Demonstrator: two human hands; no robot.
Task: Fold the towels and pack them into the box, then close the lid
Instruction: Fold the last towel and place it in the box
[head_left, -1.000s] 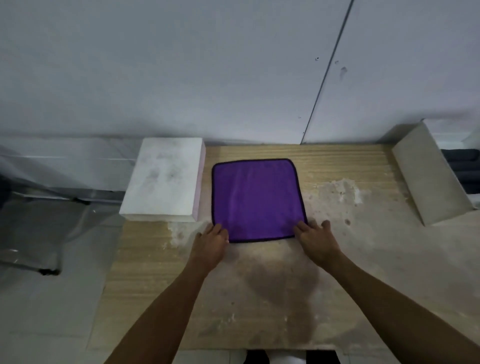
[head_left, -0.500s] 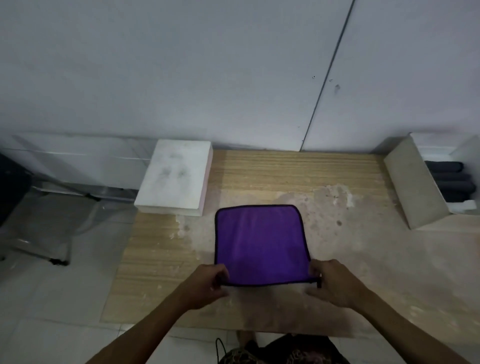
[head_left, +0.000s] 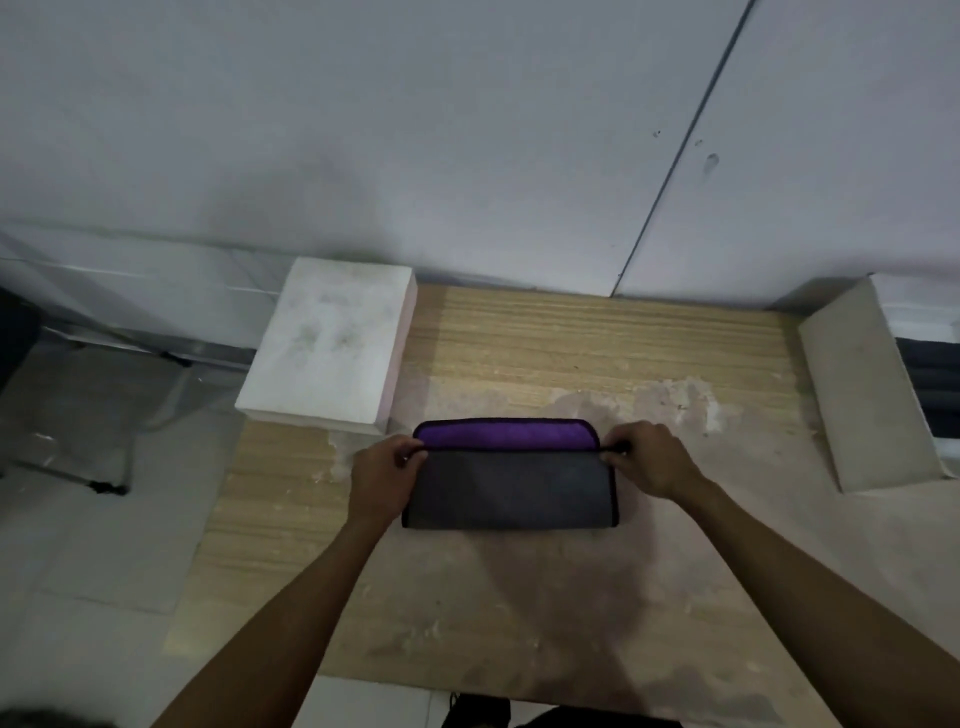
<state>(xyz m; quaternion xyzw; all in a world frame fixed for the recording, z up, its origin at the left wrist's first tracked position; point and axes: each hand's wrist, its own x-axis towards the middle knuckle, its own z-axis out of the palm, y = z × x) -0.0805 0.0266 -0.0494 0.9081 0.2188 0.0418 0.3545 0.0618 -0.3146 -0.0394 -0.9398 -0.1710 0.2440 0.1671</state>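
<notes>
While both hands pinch the near corners, the first fold of the towel is partway over.

Left hand and right hand each grip a corner of the folded-over flap, fingers closed on the cloth. Grey underside faces up; a purple strip shows beyond the carried edge, so edges do not meet. Towel lies mid-table, just beside the white block. Box stands well apart at the right, lid open, dark rolls inside, partly cut off. Judgement: step is fold one. Next move calls for carrying both corners forward evenly to the far hem, then flattening.
</notes>
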